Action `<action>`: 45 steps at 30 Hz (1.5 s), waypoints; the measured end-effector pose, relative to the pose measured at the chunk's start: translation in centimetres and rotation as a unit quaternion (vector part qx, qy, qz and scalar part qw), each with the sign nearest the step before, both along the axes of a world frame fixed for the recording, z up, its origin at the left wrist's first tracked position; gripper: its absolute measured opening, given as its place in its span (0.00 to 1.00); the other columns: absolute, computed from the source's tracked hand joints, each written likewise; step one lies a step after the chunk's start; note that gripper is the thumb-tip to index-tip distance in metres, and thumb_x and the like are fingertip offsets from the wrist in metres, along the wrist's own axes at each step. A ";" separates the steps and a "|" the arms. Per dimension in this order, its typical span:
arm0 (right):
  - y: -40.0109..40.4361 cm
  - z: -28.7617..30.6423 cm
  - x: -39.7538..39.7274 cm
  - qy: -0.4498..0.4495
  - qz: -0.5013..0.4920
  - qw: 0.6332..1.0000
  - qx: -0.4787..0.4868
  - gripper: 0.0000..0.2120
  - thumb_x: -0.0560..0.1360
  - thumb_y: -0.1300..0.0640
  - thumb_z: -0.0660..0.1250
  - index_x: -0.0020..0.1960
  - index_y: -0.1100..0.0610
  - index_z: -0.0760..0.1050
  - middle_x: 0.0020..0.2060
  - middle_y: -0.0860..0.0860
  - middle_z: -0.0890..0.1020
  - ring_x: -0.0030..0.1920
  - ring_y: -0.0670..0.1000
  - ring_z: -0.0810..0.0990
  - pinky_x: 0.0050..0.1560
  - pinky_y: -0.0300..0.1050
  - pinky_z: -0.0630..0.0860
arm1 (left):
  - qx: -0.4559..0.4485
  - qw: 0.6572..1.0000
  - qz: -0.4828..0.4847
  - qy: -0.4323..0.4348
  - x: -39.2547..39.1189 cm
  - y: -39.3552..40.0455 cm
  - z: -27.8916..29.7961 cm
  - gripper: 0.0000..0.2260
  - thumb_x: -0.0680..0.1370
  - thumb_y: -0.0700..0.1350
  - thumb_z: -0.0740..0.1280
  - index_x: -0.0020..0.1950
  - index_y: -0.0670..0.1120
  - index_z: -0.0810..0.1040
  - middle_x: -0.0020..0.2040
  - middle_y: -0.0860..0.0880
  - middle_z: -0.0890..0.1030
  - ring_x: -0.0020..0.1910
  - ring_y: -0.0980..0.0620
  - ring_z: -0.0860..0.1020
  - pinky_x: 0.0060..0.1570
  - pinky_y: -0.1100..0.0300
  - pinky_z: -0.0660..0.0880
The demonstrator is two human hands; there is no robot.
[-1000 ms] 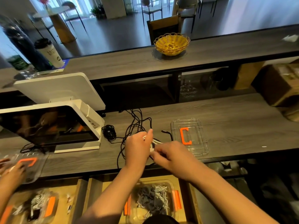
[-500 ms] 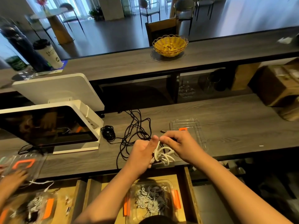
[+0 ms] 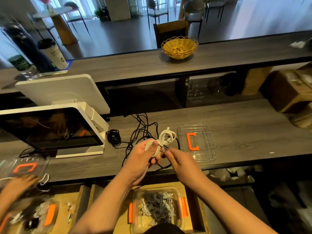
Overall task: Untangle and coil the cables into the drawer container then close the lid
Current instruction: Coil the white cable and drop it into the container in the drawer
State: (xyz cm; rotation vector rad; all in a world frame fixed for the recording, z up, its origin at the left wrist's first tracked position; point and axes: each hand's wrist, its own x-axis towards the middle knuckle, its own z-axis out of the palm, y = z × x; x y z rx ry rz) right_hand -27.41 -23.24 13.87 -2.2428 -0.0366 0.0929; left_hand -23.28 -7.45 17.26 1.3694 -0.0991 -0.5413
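Coiling step: the left hand [image 3: 143, 156] gripped the white cable [image 3: 164, 138] bundle above the worktop's [image 3: 244, 132] near edge, while the right hand [image 3: 179, 160] pinched its loose end. Judged next: finishing the wrap, then lowering it into the open container [image 3: 180, 208] in the drawer [image 3: 194, 186] below. The clear lid [image 3: 196, 142] lay near the front edge, black cables [image 3: 141, 130] tangled behind, in a dim café room.

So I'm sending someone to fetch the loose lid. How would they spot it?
On the lower wooden counter, look right of the black cable tangle. The clear lid lies flat there, alone, with an orange C-shaped clip on top.
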 end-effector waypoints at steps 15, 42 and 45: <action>-0.4 2.8 -1.2 -0.047 0.009 0.984 0.170 0.06 0.81 0.55 0.65 0.49 0.43 0.75 0.36 0.47 0.81 0.37 0.46 0.80 0.40 0.50 0.78 | 0.225 0.959 0.120 -0.121 1.2 0.3 -0.4 0.03 0.77 0.46 0.72 0.47 0.48 0.85 0.36 0.47 0.85 0.32 0.54 0.82 0.34 0.63 0.79; -2.2 5.1 -0.4 0.080 -0.097 0.857 0.500 0.12 0.70 0.56 0.70 0.49 0.64 0.80 0.35 0.52 0.81 0.32 0.46 0.77 0.36 0.37 0.76 | -0.022 0.989 -0.148 -0.002 -0.5 1.1 1.9 0.08 0.75 0.43 0.66 0.52 0.40 0.77 0.37 0.48 0.83 0.35 0.55 0.80 0.39 0.65 0.78; -1.2 3.8 -0.6 0.025 -0.117 0.880 0.460 0.07 0.75 0.59 0.69 0.51 0.61 0.80 0.36 0.54 0.82 0.35 0.49 0.79 0.38 0.40 0.79 | -0.164 0.979 0.011 0.120 -1.1 -0.2 1.0 0.07 0.76 0.42 0.66 0.51 0.41 0.78 0.37 0.47 0.79 0.33 0.57 0.76 0.35 0.66 0.76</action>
